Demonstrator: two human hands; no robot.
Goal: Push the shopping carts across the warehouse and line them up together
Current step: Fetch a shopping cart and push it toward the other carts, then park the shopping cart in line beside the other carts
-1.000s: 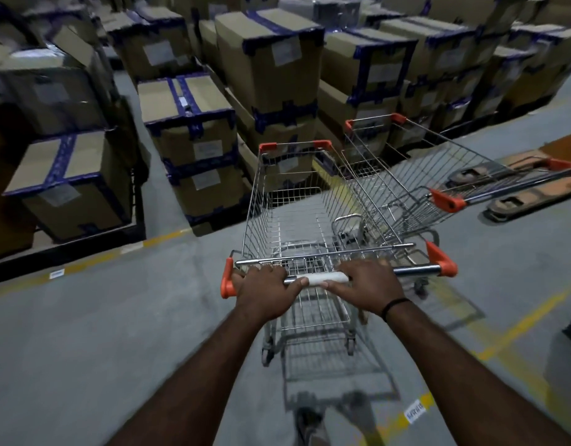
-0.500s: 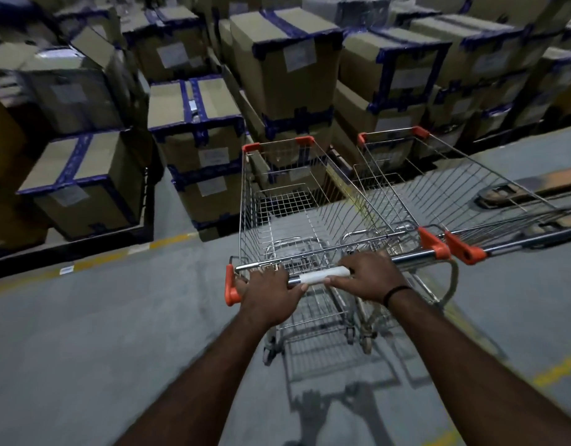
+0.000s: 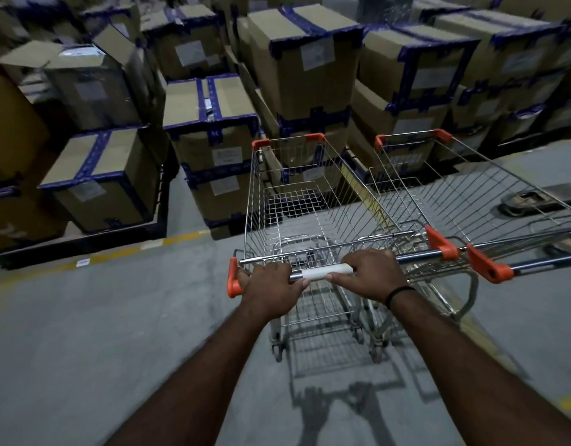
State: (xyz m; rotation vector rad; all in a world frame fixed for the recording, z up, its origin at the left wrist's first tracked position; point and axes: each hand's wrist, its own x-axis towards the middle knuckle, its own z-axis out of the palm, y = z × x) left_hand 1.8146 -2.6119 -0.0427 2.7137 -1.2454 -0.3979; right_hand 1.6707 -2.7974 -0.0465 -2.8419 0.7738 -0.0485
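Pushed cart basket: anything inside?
No goods show inside the pushed cart; through the wire come grey floor and boxes. The left hand and right hand cover part of the near end.

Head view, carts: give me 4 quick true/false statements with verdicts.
1. Both hands grip the handle of the near cart. True: left hand and right hand wrap the bar.
2. The second cart stands on the left of the held one. False: it is on the right.
3. The held cart's basket is full of boxes. False: it is empty; the taped cardboard boxes are stacked ahead.
4. The right wrist wears a dark band. True.
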